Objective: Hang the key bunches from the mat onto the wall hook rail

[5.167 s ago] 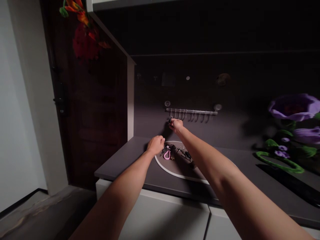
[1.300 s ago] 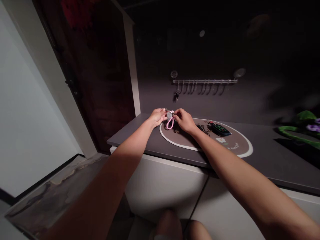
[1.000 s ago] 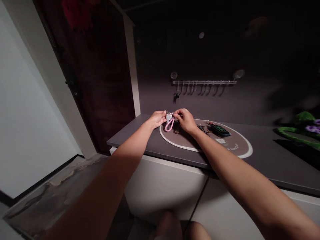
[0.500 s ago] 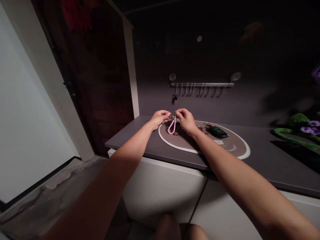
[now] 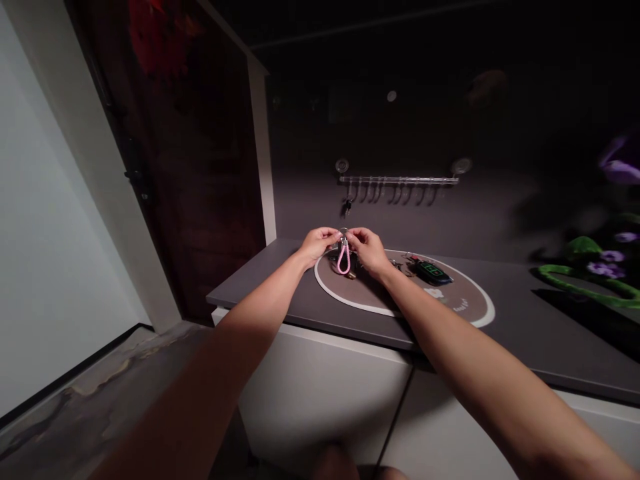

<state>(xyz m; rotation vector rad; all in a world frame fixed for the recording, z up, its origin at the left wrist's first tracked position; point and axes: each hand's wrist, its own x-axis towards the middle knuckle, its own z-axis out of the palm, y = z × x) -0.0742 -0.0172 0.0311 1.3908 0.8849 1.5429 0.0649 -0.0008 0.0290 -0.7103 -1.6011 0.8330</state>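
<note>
Pink keychain (image 5: 344, 260) mid-frame, left hand (image 5: 318, 244) and right hand (image 5: 369, 250) grip pinching its ring (image 5: 343, 230); small key (image 5: 349, 206) hung on rail (image 5: 399, 181), car key (image 5: 431, 271) unhung on mat (image 5: 360, 300).

Dim throughout: the back wall (image 5: 305, 193) fades to near black toward the top, and the door (image 5: 215, 180) is barely lit, while the pale side wall (image 5: 45, 180) reads brightest. Broad soft shadows lie across the cabinet fronts (image 5: 310, 373); another spreads left of the purple flower (image 5: 623, 168). Thin glints run along the clear hook rail (image 5: 399, 180). Wide-angle distortion tilts the door jamb (image 5: 107, 187) and enlarges the forearms (image 5: 450, 347). On the pink loop keychain (image 5: 343, 260), metal details are too small to make out.
</note>
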